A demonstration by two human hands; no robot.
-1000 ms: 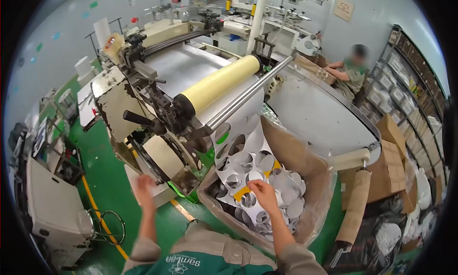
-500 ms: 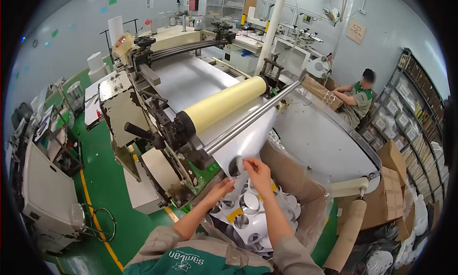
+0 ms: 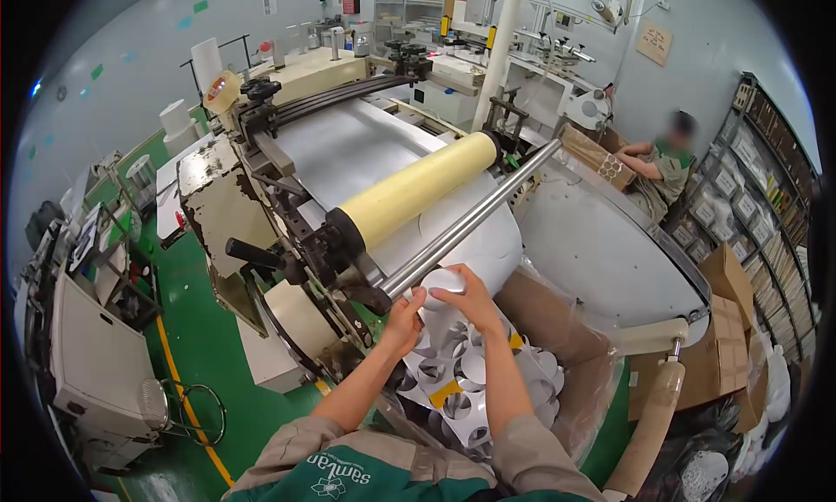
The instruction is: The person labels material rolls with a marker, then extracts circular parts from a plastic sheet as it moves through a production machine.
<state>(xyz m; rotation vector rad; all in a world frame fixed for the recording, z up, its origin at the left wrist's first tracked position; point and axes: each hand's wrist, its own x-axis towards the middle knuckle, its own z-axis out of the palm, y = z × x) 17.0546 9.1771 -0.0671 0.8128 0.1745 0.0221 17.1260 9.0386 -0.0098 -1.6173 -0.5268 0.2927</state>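
Note:
A round white disc (image 3: pixel 446 282) is held up just below the steel bar of the machine. My right hand (image 3: pixel 473 303) grips its right side, thumb across the face. At its left edge my left hand (image 3: pixel 404 323) is closed with thumb and fingers together, apparently on the same disc; the exact contact is small. The glossy white sheet (image 3: pixel 488 232) runs under the yellow roller (image 3: pixel 418 188) and curves down behind the steel bar (image 3: pixel 475 219). Beneath my hands, white sheet scrap with round holes and loose discs (image 3: pixel 475 367) fills a lined cardboard box (image 3: pixel 557 323).
A black handle (image 3: pixel 252 252) juts from the machine's left side. To the right stand a large grey panel (image 3: pixel 601 258), a cardboard-coloured roll (image 3: pixel 649 428) and cartons (image 3: pixel 727 336). A co-worker (image 3: pixel 666 167) sits at the back right near a shelf rack (image 3: pixel 740 180).
Both hands have risen slightly. Earlier they were at a round hole in the hanging end of the sheet; now a disc is between them. The view has shifted a little.

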